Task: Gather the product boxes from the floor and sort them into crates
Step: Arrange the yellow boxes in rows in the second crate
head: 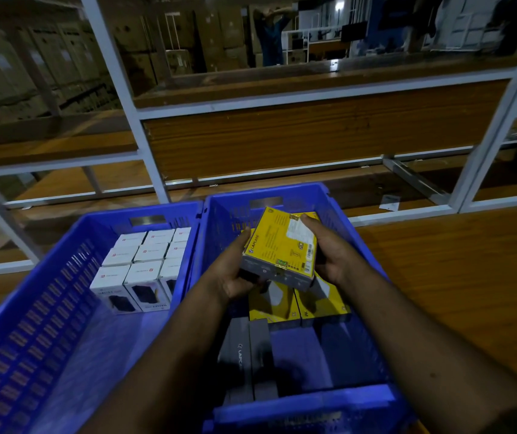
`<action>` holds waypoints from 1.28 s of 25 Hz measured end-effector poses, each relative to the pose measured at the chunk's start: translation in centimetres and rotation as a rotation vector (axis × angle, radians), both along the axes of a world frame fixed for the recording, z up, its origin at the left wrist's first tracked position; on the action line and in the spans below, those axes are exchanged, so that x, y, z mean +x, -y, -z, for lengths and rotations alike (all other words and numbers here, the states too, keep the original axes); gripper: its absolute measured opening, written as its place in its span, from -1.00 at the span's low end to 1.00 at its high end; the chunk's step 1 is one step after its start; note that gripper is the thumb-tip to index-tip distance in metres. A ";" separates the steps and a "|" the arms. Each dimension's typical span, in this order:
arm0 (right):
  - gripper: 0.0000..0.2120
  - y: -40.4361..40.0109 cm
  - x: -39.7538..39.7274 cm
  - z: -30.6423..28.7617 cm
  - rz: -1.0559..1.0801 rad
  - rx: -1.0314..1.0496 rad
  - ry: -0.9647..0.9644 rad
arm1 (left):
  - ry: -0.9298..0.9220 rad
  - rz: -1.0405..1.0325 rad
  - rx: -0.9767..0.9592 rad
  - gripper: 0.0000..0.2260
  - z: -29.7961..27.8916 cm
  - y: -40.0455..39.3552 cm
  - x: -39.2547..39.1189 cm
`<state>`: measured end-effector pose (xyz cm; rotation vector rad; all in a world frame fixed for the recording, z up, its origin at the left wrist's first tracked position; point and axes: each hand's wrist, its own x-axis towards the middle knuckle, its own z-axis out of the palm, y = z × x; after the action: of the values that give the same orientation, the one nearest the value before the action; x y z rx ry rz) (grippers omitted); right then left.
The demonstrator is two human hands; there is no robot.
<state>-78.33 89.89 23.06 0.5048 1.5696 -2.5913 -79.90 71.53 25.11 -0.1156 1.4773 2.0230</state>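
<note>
Both hands, the left hand [235, 277] and right hand [333, 258], gripped the yellow box [282, 245] above the right crate [329, 405], its long axis pointing toward 12 o'clock.

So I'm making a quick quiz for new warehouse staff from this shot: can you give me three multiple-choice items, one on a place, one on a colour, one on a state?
1. Where are the white boxes?
A. In the left crate
B. On the shelf
C. On the floor

2. What colour are the two crates?
A. Green
B. Blue
C. Grey

3. How is the yellow box held?
A. Lying loose in a crate
B. In one hand only
C. In both hands, above the right crate

Answers:
1 A: the white boxes stand in rows in the left crate.
2 B: the left crate and the right crate both have blue walls.
3 C: the left hand and right hand each grip a side of the yellow box, over other yellow boxes in the right crate.
</note>
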 end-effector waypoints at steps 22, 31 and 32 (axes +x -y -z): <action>-0.64 1.4 1.4 -0.8 -0.094 0.634 -0.496 | 0.105 -0.062 -0.008 -0.50 0.7 0.8 -1.0; -0.53 2.0 1.1 0.2 -0.139 0.627 -0.261 | -0.068 -0.161 -0.098 -0.65 1.5 1.0 -2.4; -0.55 2.0 1.0 0.1 -0.106 0.584 -0.223 | -0.076 -0.160 -0.098 -0.68 1.6 1.0 -2.5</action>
<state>-77.28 87.87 22.97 0.1502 2.3633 -2.1416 -82.36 70.53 23.54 -0.2046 1.6619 2.1006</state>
